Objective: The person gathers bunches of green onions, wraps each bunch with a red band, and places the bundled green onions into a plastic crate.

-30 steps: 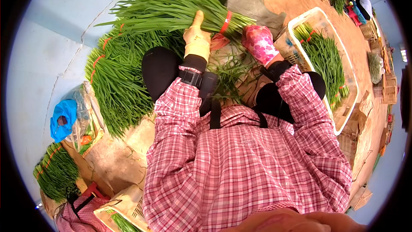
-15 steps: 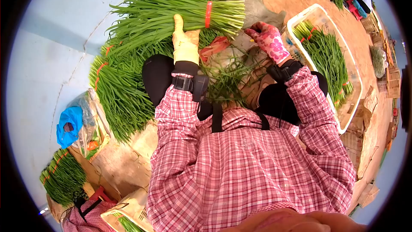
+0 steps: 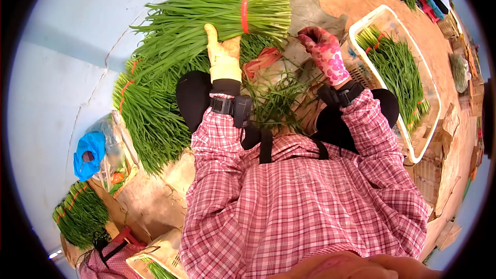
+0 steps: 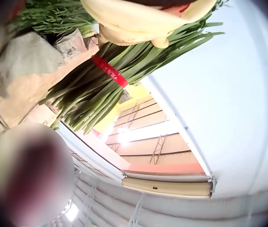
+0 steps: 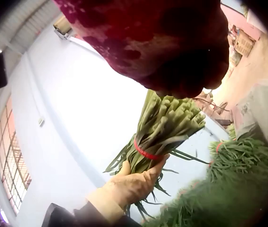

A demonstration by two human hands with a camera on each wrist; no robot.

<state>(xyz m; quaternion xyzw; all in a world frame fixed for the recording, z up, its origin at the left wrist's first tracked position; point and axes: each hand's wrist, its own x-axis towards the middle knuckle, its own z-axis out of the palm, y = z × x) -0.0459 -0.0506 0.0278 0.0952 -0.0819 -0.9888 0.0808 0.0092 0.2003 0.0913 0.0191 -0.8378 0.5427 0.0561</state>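
Observation:
My left hand in a pale yellow glove (image 3: 223, 57) grips a bunch of long green leaves (image 3: 186, 23) from below, thumb up along its near side. A red band (image 3: 244, 16) circles the bunch near its pale stem ends, which point right. In the left wrist view the glove (image 4: 148, 21) lies against the leaves above the printed band (image 4: 110, 71). My right hand, in a pink flowered glove (image 3: 325, 54), hovers just right of the stem ends with fingers curled and nothing visible in them. The right wrist view shows its glove (image 5: 157, 47) dark above the stems (image 5: 172, 118).
More banded bunches (image 3: 155, 124) lie at the left beside my knee. A white crate (image 3: 436, 106) with green bunches stands at the right. Loose leaves (image 3: 276, 98) and red strips (image 3: 262, 62) lie between my knees. A blue bag (image 3: 89, 156) is at far left; another person sits at top right.
The bunch has swung from a slant to nearly level and moved slightly lower with my left hand. My right hand has come away from the stem ends, its fingers curling.

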